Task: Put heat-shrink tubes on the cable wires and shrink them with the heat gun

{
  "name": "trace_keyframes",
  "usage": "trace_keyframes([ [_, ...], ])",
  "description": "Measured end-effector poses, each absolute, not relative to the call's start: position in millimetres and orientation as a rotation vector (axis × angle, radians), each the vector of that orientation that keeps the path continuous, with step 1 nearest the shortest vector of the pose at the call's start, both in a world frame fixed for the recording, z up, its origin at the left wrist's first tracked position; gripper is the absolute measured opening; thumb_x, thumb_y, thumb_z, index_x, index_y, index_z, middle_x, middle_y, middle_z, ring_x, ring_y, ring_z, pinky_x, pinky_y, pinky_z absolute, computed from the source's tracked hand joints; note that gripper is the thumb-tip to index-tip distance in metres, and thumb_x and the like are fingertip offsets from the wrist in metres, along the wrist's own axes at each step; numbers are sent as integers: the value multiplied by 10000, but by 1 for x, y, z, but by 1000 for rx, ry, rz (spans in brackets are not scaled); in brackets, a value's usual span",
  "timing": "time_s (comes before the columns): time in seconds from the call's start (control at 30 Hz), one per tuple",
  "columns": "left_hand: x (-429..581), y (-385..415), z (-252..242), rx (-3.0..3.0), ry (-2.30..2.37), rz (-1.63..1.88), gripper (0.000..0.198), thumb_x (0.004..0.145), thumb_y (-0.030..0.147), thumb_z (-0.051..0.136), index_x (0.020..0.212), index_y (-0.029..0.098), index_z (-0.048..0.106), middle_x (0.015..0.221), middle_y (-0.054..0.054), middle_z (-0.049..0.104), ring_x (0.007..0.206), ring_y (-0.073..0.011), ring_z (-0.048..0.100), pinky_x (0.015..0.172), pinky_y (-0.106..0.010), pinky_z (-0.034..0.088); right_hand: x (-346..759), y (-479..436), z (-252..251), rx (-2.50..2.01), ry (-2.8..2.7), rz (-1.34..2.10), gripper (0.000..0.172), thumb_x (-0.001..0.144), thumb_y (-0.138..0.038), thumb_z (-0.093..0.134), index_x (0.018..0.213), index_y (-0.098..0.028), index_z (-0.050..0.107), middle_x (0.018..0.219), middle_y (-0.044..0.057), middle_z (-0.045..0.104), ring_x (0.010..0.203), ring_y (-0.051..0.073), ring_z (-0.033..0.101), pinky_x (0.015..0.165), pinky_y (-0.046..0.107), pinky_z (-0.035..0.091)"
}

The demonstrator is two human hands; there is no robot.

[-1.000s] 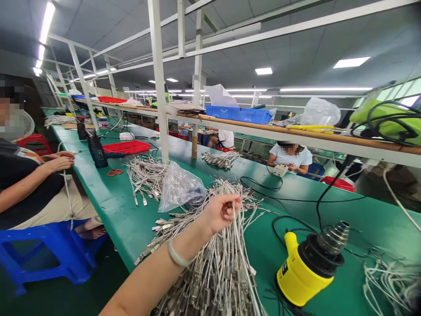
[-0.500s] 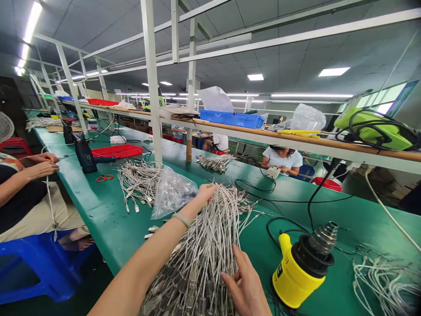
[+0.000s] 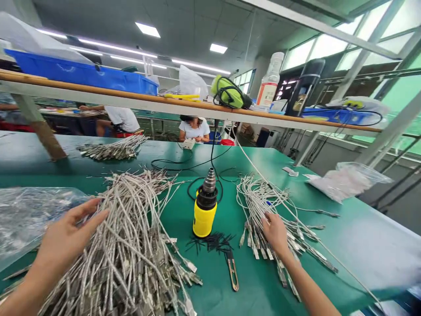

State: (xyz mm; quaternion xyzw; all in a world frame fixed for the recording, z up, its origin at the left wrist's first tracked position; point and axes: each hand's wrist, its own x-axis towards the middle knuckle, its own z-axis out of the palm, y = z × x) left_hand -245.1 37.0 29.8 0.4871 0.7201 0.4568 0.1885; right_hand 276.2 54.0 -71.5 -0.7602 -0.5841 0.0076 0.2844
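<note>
The left hand (image 3: 70,235) is open with its fingers spread, and its fingertips lie against the side of a big heap of braided cables (image 3: 121,245) with metal connectors, at the near left of the green desk (image 3: 348,245). The right hand (image 3: 276,232) sits on a smaller bunch of the same cables (image 3: 263,206), its fingers curled down among the strands. From this angle, I cannot tell whether it grips them or only rests there.

Between the two bunches, a yellow heat gun (image 3: 204,217) stands upright with its metal nozzle pointing up and its black cord (image 3: 212,149) rising behind it. Short black sleeves (image 3: 210,242) and a pair of thread snips (image 3: 232,273) lie scattered just in front of it.

The strands are loosely interlaced, so pulling on one could snag its neighbours and drag a clump of connectors out of the heap. Those connectors could then catch the sleeves and scatter them further, or slide onto the snips. The heat gun looks top-heavy on its narrow base, and a cable or hand catching its cord could tip it over. If it is hot, cable insulation touching the nozzle could melt.
</note>
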Motion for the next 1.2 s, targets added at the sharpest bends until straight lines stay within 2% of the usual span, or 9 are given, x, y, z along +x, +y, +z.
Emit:
trace_keyframes([
  [0.13,-196,9,30,1331,1777,1274,490,651,575,648,1051,293,631,1169,-13,651,1203,-326,481,1092,-454,272,300,85,-74,-2168,-1623,-2,272,901,-296,558,1138,-162,554,1144,73,589,954,210,607,800,415,517],
  [0.2,-169,-2,32,1298,1652,1172,474,579,556,710,963,279,682,1097,-19,700,1179,-317,507,1088,-438,292,300,92,-76,-2186,-1677,10,261,901,-296,560,1121,-157,564,1119,70,601,925,200,617,782,398,525],
  [0.27,-144,-9,31,1263,1542,1106,454,547,556,732,886,256,715,1021,-33,731,1114,-317,557,1035,-411,375,301,92,-76,-2186,-1712,-7,252,901,-297,559,1110,-157,571,1110,69,605,916,197,619,777,387,526],
  [0.43,-97,-22,10,1270,1315,903,393,619,524,714,861,214,730,935,-52,749,966,-280,625,893,-354,471,305,68,-69,-2112,-1792,-80,223,906,-293,551,1083,-160,584,1091,63,615,917,192,619,786,388,522],
  [0.57,-65,-30,-15,1295,1161,729,372,708,459,667,892,137,702,891,-104,730,861,-245,629,801,-341,472,305,38,-66,-2071,-1832,-106,196,909,-288,548,1038,-149,597,1026,48,634,867,177,629,759,373,529],
  [0.7,-34,-37,-28,1252,1046,565,382,685,422,674,891,101,663,876,-120,707,786,-206,603,741,-322,448,308,25,-66,-2105,-1821,-131,201,915,-307,537,1016,-145,599,985,41,640,829,166,632,738,359,531],
  [0.87,-7,-51,-32,1203,936,467,297,642,335,649,789,80,691,724,-83,687,623,-149,548,629,-287,403,312,46,-76,-2168,-1869,-144,248,906,-335,546,1056,-142,584,1011,51,631,855,180,629,744,374,527],
  [1.1,-11,-58,-57,1107,932,504,183,616,266,654,698,135,753,660,-45,684,511,-103,472,488,-237,306,318,63,-84,-2135,-1984,-162,138,895,-239,555,804,-153,614,819,6,642,704,131,613,677,303,503],
  [1.2,-11,-58,-64,1079,925,494,192,626,294,667,703,139,751,653,-45,685,494,-102,479,478,-237,311,314,55,-74,-2102,-1962,-158,195,874,-174,500,721,-145,617,793,59,655,658,165,617,624,304,471],
])
